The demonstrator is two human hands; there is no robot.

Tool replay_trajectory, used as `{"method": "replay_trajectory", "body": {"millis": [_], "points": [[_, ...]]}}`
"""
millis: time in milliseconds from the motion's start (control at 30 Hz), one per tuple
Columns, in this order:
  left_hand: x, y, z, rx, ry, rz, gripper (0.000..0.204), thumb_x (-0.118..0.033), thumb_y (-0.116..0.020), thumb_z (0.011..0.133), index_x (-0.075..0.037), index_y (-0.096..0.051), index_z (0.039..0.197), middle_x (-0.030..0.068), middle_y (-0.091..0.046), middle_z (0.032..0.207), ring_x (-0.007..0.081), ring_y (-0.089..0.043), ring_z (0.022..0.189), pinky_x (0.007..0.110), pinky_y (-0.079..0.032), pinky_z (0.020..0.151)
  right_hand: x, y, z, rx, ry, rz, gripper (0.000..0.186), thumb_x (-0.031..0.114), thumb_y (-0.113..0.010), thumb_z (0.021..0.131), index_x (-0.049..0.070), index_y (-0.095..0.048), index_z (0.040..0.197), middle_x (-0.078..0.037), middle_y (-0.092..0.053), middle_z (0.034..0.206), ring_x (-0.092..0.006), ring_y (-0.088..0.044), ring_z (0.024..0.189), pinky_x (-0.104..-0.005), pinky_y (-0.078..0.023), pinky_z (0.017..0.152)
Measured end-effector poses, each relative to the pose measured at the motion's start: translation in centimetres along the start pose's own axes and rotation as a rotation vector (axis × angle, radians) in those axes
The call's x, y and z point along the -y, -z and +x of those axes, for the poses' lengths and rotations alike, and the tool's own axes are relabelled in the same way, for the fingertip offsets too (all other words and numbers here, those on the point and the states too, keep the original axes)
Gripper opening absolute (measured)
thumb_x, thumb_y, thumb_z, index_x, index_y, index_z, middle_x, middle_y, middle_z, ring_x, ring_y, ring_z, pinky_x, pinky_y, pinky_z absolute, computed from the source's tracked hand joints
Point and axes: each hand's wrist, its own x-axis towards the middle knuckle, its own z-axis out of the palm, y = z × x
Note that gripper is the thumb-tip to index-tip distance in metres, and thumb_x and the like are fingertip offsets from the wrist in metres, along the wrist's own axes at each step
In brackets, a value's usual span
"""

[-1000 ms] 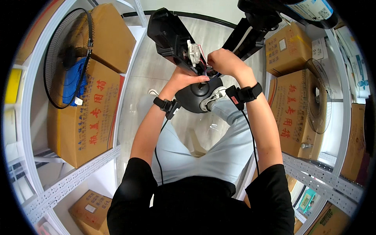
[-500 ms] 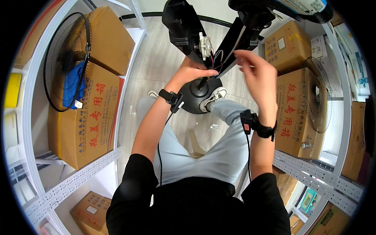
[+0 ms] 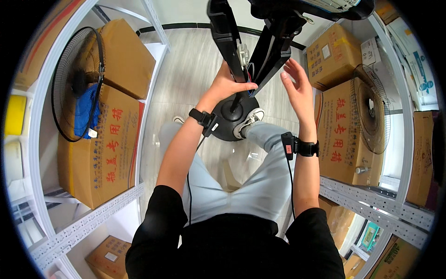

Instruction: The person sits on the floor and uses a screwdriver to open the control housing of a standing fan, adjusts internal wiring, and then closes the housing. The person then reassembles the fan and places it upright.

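A black pedestal fan stands before me with its column housing split lengthwise. My left hand (image 3: 226, 86) is closed around the lower part of the left housing half (image 3: 225, 28), its thumb reaching across toward the gap. In that gap sit a white plastic part (image 3: 243, 55) and thin coloured wires (image 3: 251, 73). My right hand (image 3: 298, 93) is open, fingers apart, beside the right housing half (image 3: 273, 53); whether its fingertips touch it I cannot tell. Above is the fan's motor head (image 3: 320, 5), partly cut off. The round base (image 3: 224, 122) rests on the floor.
Metal shelves (image 3: 93, 221) flank me on both sides. A fan grille (image 3: 78, 83) and blue cloth (image 3: 86, 109) lean on cartons (image 3: 109, 153) at left. Another grille (image 3: 371, 109) leans on a carton (image 3: 337, 139) at right. My shoe (image 3: 251, 120) is against the base.
The left housing half has swung toward the right one, narrowing the gap. My right hand has moved from near the wires to the column's outer right side.
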Motion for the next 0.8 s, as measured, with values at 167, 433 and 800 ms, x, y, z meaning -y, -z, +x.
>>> {"method": "replay_trajectory", "body": {"millis": [167,433,800], "points": [[-0.4,-1.0,0.2,-0.024,0.045,-0.069,0.113,-0.029,-0.099,0.056,-0.001,-0.032,0.142,0.011,-0.05,0.126,0.0237,-0.052,0.118,0.036,-0.046,0.1,0.2,-1.3,0.2,0.013,-0.009,0.062,0.061,0.022,-0.069,0.095,0.003,-0.043,0.147,-0.019,-0.054,0.141,-0.0265,-0.052,0.132,-0.0389,-0.05,0.102],[-1.5,-2.1,0.1,-0.119,-0.023,0.094,0.123,-0.026,-0.099,0.053,0.007,-0.026,0.146,0.0188,-0.048,0.136,0.0278,-0.048,0.129,0.037,-0.041,0.108,2.1,-1.5,0.9,0.033,0.011,0.096,0.062,0.023,-0.068,0.096,0.002,-0.041,0.148,-0.017,-0.054,0.14,-0.0252,-0.052,0.131,-0.0383,-0.05,0.102],[1.8,-0.7,0.0,-0.15,0.024,0.246,0.129,-0.037,-0.097,0.052,0.006,-0.023,0.149,0.0233,-0.039,0.142,0.0348,-0.043,0.133,0.041,-0.039,0.11,2.3,-1.7,1.1,0.042,0.033,0.119,0.058,0.024,-0.064,0.099,0.001,-0.042,0.147,-0.017,-0.057,0.135,-0.0248,-0.053,0.129,-0.0375,-0.051,0.099]]}}
